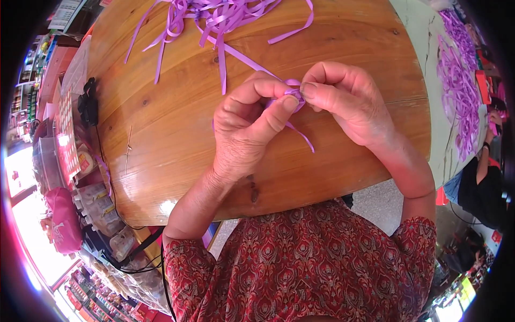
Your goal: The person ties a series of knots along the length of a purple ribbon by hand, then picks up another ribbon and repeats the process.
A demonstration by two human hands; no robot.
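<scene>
Both my hands meet above the middle of the wooden table, working on a purple ribbon [296, 102]. My left hand [252, 110] pinches a small looped or knotted part of it between thumb and forefinger. From the right, my right hand [343, 99] presses thumb and forefinger on the same small bunch. One ribbon tail hangs below the fingers, and another strip runs from behind my left hand toward a heap of purple ribbons [225, 19] at the table's far edge. My fingertips hide the exact shape of the knot.
On the wooden table [322, 166], a thin stick-like piece [129, 145] lies at left, near a black cable adapter [87, 102]. At right, a pale marbled table [437, 142] carries more purple ribbons [460, 96], with another person [481, 182] beside it. Packed shelves and bags crowd the left.
</scene>
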